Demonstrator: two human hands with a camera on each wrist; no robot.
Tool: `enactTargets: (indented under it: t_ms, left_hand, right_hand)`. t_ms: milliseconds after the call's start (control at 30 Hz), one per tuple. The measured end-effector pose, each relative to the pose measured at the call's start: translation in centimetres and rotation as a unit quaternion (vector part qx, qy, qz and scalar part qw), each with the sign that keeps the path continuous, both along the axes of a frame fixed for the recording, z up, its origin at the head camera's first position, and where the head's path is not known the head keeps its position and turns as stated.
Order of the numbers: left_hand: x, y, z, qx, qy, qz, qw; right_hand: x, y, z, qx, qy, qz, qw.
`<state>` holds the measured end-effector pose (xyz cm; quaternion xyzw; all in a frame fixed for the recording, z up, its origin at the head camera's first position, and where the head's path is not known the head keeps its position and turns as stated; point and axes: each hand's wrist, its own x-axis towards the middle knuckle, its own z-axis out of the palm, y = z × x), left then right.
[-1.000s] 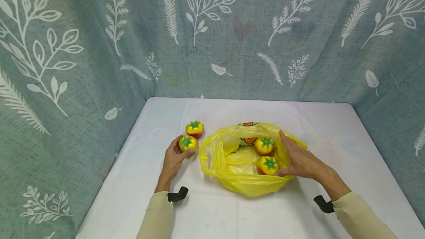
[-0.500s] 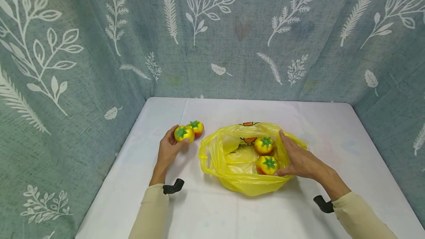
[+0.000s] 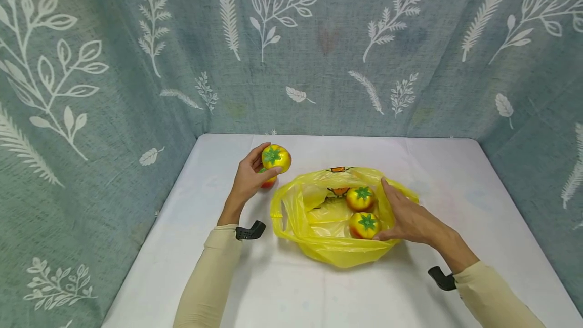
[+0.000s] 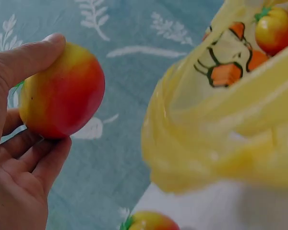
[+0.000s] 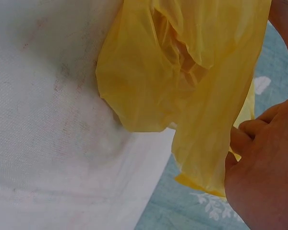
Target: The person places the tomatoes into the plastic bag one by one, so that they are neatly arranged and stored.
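My left hand (image 3: 248, 178) holds a yellow-red tomato (image 3: 276, 159) with a green star-shaped top, thumb on one side and fingers on the other. It is raised over a second tomato (image 3: 268, 182) on the table, which the hand partly hides. In the left wrist view the held tomato (image 4: 67, 91) shows its red underside. A yellow plastic bag (image 3: 328, 254) lies with its mouth open, a tomato (image 3: 361, 199) and a nearer tomato (image 3: 364, 225) inside. My right hand (image 3: 410, 216) grips the bag's right side, its curled fingers partly behind the plastic in the right wrist view.
The bag's loop handle (image 3: 279, 211) sticks out to the left, close to the left hand. Everything stands on a white-covered table (image 3: 291, 297). A grey-green leaf-patterned curtain (image 3: 291, 65) borders it at the back and sides.
Held by my left hand, the tomato has gone from the table left of the bag, first leftward, then up and right above the other tomato. The right hand keeps its place on the bag.
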<state>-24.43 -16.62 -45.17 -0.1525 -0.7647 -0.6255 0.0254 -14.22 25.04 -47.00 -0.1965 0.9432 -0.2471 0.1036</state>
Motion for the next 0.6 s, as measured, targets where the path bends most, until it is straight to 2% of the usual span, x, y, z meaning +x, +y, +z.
enactTargets:
  t_ms: [167,333,600]
  left_hand:
    - [-0.5,2.0,0.9,-0.001,0.005,-0.036,0.9993]
    - [-0.6,3.6,0.9,0.008,0.022,-0.067,0.9975]
    - [-1.0,6.1,1.1,-0.011,0.045,-0.107,0.9932]
  right_hand:
    - [0.1,0.0,-0.1,0.004,0.003,-0.004,1.0000]
    - [0.0,0.0,-0.3,0.006,0.007,-0.006,0.9999]
    - [0.0,0.0,-0.2,0.008,0.007,-0.006,0.9999]
